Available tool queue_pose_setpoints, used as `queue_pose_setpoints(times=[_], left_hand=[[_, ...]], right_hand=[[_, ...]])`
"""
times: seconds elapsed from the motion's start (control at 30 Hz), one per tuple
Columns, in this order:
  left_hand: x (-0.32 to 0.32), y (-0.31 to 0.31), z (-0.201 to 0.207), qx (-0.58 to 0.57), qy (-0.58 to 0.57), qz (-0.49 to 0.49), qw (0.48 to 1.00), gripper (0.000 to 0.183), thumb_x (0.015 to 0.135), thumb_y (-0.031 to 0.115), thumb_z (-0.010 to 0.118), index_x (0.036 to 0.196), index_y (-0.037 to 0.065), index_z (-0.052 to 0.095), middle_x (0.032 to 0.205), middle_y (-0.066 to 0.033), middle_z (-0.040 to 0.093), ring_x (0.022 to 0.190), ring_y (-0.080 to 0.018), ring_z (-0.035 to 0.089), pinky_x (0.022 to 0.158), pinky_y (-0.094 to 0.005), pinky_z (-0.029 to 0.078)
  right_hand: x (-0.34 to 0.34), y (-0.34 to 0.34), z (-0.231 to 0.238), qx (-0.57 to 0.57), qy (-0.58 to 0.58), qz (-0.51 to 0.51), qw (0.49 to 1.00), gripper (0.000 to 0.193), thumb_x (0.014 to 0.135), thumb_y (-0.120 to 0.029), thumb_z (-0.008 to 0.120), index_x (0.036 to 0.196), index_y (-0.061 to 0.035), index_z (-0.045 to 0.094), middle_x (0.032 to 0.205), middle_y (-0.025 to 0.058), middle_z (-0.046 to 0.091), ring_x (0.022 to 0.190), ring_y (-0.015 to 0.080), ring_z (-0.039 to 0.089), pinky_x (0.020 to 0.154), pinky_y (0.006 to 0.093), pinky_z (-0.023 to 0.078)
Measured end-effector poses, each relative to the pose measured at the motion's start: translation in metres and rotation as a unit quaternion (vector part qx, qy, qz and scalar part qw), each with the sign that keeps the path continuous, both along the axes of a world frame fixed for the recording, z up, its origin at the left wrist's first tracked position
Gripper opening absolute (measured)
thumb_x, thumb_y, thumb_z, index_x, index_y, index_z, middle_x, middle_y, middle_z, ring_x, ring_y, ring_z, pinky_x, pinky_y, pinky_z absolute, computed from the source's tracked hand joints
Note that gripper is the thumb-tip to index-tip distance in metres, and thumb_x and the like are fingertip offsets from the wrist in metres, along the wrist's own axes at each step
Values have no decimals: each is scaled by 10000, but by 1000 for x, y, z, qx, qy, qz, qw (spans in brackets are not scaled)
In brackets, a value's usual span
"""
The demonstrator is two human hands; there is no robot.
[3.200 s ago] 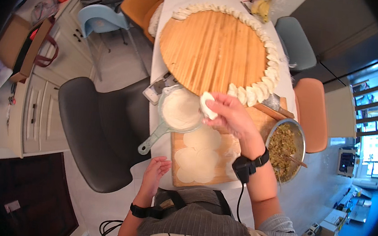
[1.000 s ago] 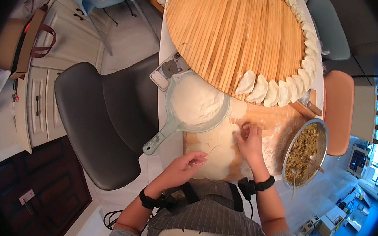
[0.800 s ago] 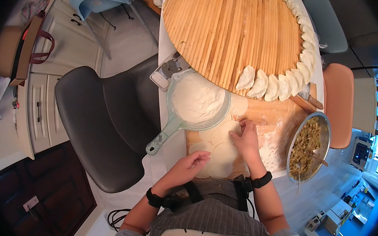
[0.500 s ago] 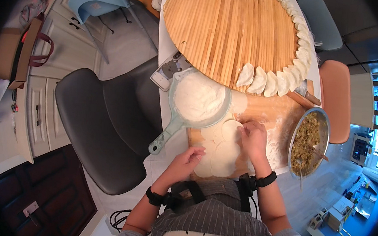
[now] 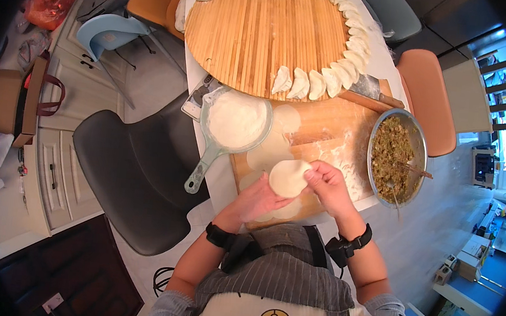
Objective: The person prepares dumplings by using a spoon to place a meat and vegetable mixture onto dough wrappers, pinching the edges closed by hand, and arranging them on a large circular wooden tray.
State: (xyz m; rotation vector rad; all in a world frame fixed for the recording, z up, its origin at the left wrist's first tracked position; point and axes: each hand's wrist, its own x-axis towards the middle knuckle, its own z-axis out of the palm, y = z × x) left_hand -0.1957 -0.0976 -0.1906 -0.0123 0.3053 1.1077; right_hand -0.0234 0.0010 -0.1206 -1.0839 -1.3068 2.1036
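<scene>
- Head view, looking down: I see my left hand (image 5: pixel 256 198) lying palm up under a round dough wrapper (image 5: pixel 288 178), its fingers spread flat and cupped beneath the disc.
- My right hand (image 5: pixel 327 185) meets the wrapper from the right; its fingertips (image 5: pixel 310 174) are pressed together, pinching the wrapper's right edge.
- So the wrapper rests on my left fingers and touches my right fingertips, held just above the wooden board (image 5: pixel 333 135).
- Just beyond the fingertips, more flat wrappers (image 5: pixel 273 146) lie overlapping on the floured board; another shows partly under my left hand.
- Beyond and to the left of my left fingers sits a pale green handled sieve of flour (image 5: pixel 236 120), its handle pointing back toward my left wrist.
- To the right of my right fingers stands a metal bowl of minced filling (image 5: pixel 393 155), with utensils resting in it.
- Well beyond both hands is a large round bamboo tray (image 5: pixel 264 32), with folded dumplings (image 5: pixel 317 82) ranged along its rim; the nearest ones sit by the board's far edge.
- A rolling pin (image 5: pixel 371 98) lies between the tray and the bowl.
- Both wrists wear dark bands.
</scene>
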Motion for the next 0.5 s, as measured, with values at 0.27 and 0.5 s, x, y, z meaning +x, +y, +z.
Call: queue_pose_setpoints(times=[0.27,0.5], left_hand=[[37,11,32,36,272,-11,961,401,976,268,384,1282,11,419,1188,-74,533,1071,-156,534,924,-317,429],[68,27,53,-22,261,28,965,435,974,269,352,1317,2,368,1305,-136,456,1181,-246,474,1013,-377,364]], right_hand=[[44,-29,8,117,-139,-4,983,147,882,-108,575,976,3,597,784,63,637,690,132,623,604,251,503],[207,-5,69,618,-456,-39,640,396,684,-8,648,1066,-91,588,901,88,582,870,276,549,769,360,448]])
